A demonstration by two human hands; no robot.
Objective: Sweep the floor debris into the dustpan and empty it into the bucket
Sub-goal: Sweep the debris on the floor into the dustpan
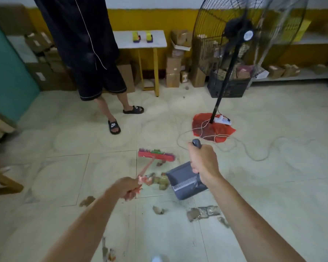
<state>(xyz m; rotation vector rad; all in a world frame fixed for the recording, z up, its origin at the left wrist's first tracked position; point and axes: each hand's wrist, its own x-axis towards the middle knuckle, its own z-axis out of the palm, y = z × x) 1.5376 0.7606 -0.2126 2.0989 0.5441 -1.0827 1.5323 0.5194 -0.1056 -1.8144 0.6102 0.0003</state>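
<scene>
Fingers of the left hand (128, 188) wrap the red broom (155, 155) handle; the right hand (203, 163) grips the grey dustpan (184, 181) handle (pan mouth touching debris (162, 181)). Open tile lies left; a fan (240, 44) stands behind.

The floor (83, 140) is made of pale tiles, dusty and stained, with dark patches near us. The far wall (150, 17) is yellow below and white above. On the left there is a green-blue wall (6, 72). Against the far wall stands a small table (140, 41) with a white top and yellow legs. Cardboard boxes (173, 71) are piled beside it on the floor. A tall black fan (240, 40) stands on the right, its foot on a red sheet (212, 129). A white cable (254, 154) lies across the tiles. On the far right, low shelves (299, 74) hold more boxes.
</scene>
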